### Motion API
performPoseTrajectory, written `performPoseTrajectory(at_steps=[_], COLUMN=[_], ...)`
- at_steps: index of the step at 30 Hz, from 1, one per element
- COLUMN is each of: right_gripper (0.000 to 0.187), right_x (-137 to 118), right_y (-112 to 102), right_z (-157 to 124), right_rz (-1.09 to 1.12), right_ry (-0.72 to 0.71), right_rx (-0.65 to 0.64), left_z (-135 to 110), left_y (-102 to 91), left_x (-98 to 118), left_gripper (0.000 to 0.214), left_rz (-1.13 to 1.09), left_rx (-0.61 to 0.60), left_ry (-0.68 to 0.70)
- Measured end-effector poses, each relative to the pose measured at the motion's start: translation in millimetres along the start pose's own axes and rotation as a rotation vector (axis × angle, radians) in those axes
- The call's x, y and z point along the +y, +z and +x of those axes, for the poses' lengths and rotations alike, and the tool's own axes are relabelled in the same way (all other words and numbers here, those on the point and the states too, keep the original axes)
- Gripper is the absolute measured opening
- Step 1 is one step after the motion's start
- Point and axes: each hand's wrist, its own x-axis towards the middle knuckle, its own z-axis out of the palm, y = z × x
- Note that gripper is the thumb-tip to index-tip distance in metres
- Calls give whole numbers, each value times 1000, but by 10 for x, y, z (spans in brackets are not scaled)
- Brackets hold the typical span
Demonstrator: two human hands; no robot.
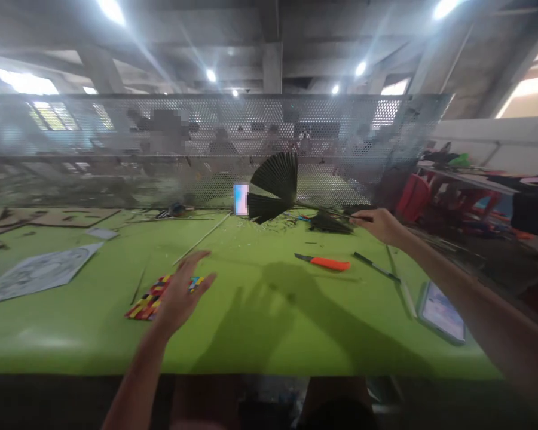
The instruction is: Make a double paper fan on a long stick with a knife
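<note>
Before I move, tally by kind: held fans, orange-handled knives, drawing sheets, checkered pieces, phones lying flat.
Dark pleated fan in right hand: 1
Orange-handled knife: 1
White sheet with grey drawing: 1
Multicoloured checkered piece, partly hidden by left hand: 1
Rectangular phone lying flat: 1
Total: 5

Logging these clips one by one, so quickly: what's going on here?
A person's right grip holds a dark pleated fan by its thin handle, toward the far side of a green table. The open left grip is over a colourful patterned piece; whether it touches is unclear. An orange-handled knife lies unheld on the table.
</note>
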Motion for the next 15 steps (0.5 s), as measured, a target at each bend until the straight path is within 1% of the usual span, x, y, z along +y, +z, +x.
performPoseTrajectory(at_steps=[1,2,3,4,5,7,9,12,14,15], right_gripper=[50,51,52,52,51,52,54,51,47,45], right_x=[-36,-69,-98,-121,-138,-150,-143,-127,-123,-123], right_y=[22,45,70,97,125,186,252,349,403,425], right_z=[-33,-62,-87,-108,-123,-133,-116,-48,4,25], right_rz=[36,64,89,118,151,221,264,253,231,216], right_ry=[-12,-24,-33,-35,-30,-4,14,5,-5,-9], right_rx=[-26,-45,-55,-58,-59,-65,-79,-75,-58,-48], left_z=[169,348,527,696,846,1065,1172,1205,1219,1236], left_y=[45,81,106,121,130,149,205,371,488,535], left_x=[84,153,207,248,278,318,338,336,308,284], left_gripper=[61,69,76,79,78,76,76,74,73,72], left_rz=[-188,-337,-450,-559,-688,-886,-1001,-1038,-989,-971], left_rx=[6,40,89,103,90,-38,-155,-251,-284,-267], left_ry=[-21,-39,-58,-68,-68,-72,-90,-123,-150,-170])
